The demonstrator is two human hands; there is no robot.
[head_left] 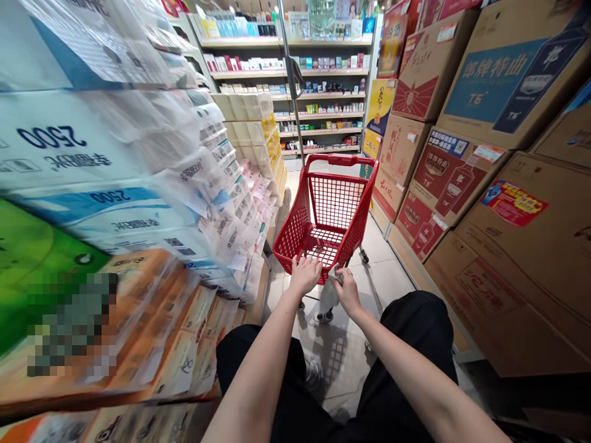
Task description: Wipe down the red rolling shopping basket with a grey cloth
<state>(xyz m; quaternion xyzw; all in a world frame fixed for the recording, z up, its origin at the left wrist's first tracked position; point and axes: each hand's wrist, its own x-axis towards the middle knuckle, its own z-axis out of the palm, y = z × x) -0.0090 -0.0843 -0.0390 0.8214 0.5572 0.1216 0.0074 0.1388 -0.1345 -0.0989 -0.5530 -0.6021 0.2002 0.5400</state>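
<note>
A red plastic shopping cart (329,212) on small wheels stands in a narrow shop aisle in front of me. Its basket looks empty. My left hand (305,274) is closed over the cart's near rim. My right hand (346,290) is beside it at the same rim, fingers curled around a small pale, crumpled thing (330,289) that I cannot make out.
Stacked packs of tissue paper (138,184) wall the aisle on the left. Cardboard cartons (484,154) are piled high on the right. Shelves of small goods (318,92) close the far end, with a metal pole (290,80) before them. The tiled floor (383,271) runs between.
</note>
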